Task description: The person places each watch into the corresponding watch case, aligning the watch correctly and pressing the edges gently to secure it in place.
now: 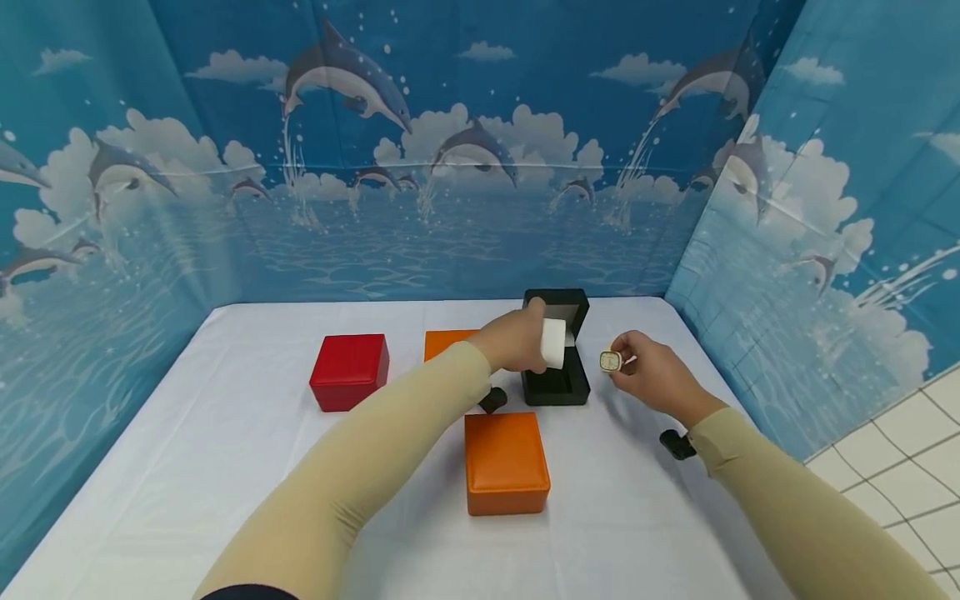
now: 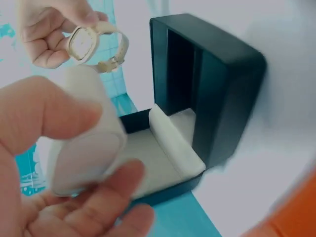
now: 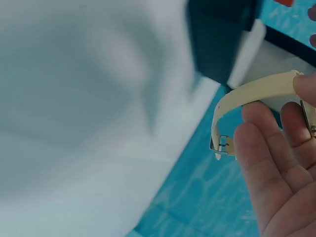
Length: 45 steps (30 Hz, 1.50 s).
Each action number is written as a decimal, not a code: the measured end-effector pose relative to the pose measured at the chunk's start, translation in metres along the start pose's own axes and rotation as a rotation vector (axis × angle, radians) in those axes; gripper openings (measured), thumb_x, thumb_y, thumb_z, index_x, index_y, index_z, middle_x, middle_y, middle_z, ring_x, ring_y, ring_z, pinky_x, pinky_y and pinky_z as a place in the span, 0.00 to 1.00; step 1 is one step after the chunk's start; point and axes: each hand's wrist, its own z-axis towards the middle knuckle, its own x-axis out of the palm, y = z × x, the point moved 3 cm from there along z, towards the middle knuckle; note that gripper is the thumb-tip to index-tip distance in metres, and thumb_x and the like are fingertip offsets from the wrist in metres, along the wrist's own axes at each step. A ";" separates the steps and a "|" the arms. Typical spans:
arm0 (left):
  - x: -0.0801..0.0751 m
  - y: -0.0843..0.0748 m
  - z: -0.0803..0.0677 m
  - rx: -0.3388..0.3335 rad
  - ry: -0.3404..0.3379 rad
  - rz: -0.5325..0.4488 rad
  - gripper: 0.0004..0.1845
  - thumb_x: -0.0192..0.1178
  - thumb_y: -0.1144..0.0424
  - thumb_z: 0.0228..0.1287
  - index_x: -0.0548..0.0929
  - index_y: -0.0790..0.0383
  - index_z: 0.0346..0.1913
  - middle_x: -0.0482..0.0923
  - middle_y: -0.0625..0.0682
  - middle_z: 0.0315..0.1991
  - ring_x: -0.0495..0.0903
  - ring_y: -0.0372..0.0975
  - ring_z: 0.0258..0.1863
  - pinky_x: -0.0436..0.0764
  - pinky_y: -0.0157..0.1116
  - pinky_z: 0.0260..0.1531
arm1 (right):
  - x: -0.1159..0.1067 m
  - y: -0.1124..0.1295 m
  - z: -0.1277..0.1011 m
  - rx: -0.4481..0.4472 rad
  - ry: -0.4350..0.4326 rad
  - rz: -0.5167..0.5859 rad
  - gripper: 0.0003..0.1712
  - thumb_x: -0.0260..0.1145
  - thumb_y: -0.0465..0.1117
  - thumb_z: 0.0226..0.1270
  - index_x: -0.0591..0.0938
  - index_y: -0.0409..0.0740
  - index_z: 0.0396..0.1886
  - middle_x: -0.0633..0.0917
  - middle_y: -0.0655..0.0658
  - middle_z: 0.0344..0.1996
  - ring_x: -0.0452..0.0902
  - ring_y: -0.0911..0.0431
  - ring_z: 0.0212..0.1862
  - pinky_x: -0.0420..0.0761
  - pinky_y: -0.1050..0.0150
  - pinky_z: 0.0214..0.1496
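My left hand (image 1: 512, 340) pinches a white watch cushion (image 2: 91, 163) between thumb and fingers, above the black watch box (image 1: 557, 393). That box stands with its lid raised; its lid lining is pale, as the left wrist view shows. To the right of the box, my right hand (image 1: 654, 372) holds a cream-strapped watch (image 1: 611, 361) with a squarish gold-coloured case. The strap (image 3: 256, 93) is buckled into a loop and hangs off the fingers in the right wrist view. Cushion and watch are apart.
A closed orange box (image 1: 507, 462) sits at the near middle of the white-covered table (image 1: 187, 467). Another orange box (image 1: 448, 342) lies partly hidden behind my left arm. A closed red box (image 1: 349, 372) stands further left. Dolphin-print curtains (image 1: 480, 217) border the table's back and sides.
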 end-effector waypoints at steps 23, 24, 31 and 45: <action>-0.013 0.054 -0.080 0.171 -0.125 -0.305 0.40 0.73 0.62 0.65 0.61 0.52 0.74 0.79 0.50 0.54 0.83 0.41 0.43 0.86 0.35 0.47 | -0.004 0.103 -0.003 -0.139 0.007 0.191 0.21 0.68 0.31 0.72 0.72 0.36 0.60 0.80 0.35 0.54 0.88 0.43 0.51 0.90 0.59 0.50; -0.013 0.055 -0.082 0.169 -0.127 -0.303 0.40 0.73 0.62 0.65 0.61 0.52 0.74 0.79 0.50 0.54 0.83 0.40 0.43 0.85 0.35 0.46 | -0.003 0.105 -0.003 -0.143 0.013 0.202 0.21 0.68 0.31 0.73 0.72 0.35 0.60 0.80 0.35 0.54 0.88 0.44 0.50 0.90 0.59 0.49; -0.011 0.056 -0.086 0.192 -0.130 -0.259 0.40 0.73 0.61 0.66 0.62 0.52 0.75 0.80 0.49 0.55 0.82 0.40 0.41 0.85 0.34 0.44 | 0.002 0.119 -0.002 -0.183 0.050 0.247 0.21 0.68 0.30 0.73 0.72 0.35 0.60 0.80 0.35 0.54 0.88 0.47 0.48 0.90 0.62 0.47; -0.008 0.056 -0.091 0.185 -0.115 -0.275 0.41 0.73 0.61 0.67 0.60 0.52 0.76 0.79 0.50 0.56 0.83 0.39 0.42 0.87 0.31 0.43 | 0.016 0.127 -0.001 -0.250 0.122 0.343 0.22 0.67 0.28 0.73 0.70 0.34 0.61 0.79 0.34 0.54 0.88 0.46 0.50 0.89 0.63 0.51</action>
